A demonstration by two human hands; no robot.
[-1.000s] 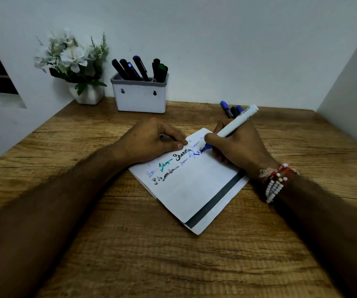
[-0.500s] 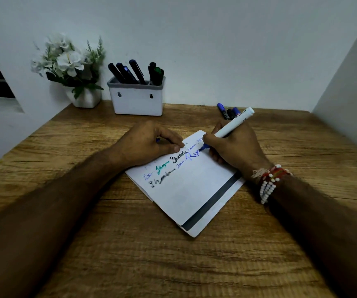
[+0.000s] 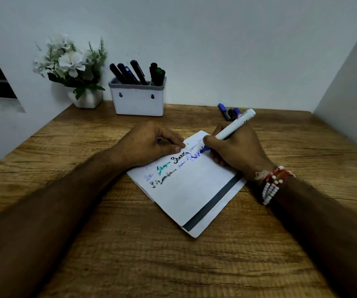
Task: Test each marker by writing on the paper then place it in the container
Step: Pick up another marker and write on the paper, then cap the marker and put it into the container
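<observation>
Mid-frame, our right hand [image 3: 237, 151] grips the marker [image 3: 235, 125], tip on the paper [image 3: 194, 190]; our left hand [image 3: 149, 145] clutches a blue cap [image 3: 159, 140]

Wooden table [image 3: 130, 265] across lower frame. On top: folded white paper [image 3: 194, 190] at centre, white container [image 3: 138, 102] upper centre-left, flower pot [image 3: 88, 100] just left, loose markers [image 3: 229, 114] upper right.
</observation>
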